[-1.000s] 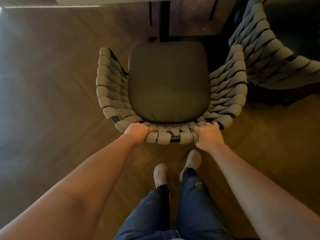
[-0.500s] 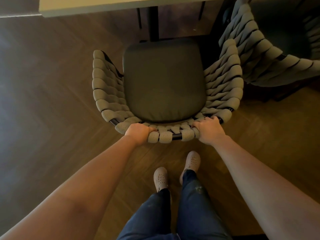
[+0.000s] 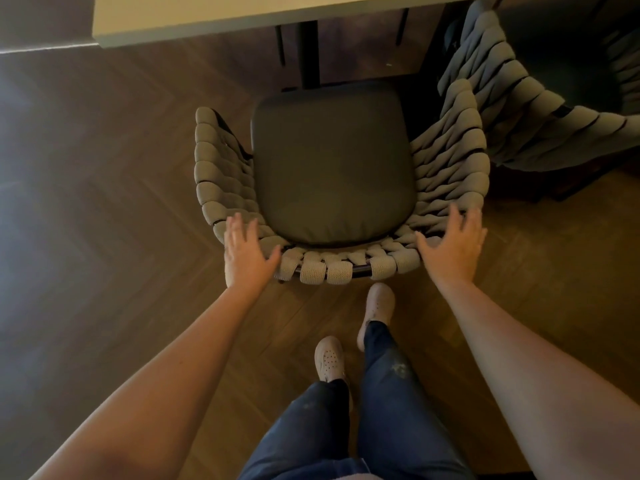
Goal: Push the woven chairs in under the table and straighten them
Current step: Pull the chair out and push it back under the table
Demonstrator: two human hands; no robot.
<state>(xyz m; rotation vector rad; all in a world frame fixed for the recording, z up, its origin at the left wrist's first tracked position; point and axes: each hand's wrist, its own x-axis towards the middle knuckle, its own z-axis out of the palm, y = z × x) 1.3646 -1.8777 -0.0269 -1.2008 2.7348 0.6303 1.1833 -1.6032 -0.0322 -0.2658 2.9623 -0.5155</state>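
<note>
Spreading wide at the back corners of the woven chair [image 3: 221,174], the left grip [image 3: 247,252] and right grip [image 3: 453,247] are both open, fingers straight, clasping nothing; whether the palms touch the rim I cannot tell. One at each corner, they look placed to push evenly and keep the chair from twisting. It stands on the floor [image 3: 104,202] short of the desk [image 3: 207,22], seat cushion [image 3: 332,161] wholly in sight, beside an angled second woven chair [image 3: 512,109].

Two bare forearms [image 3: 173,375], dark blue jeans [image 3: 311,427] with pale smudges [image 3: 398,370] on the right leg, beige perforated clogs [image 3: 329,358] on both feet
</note>
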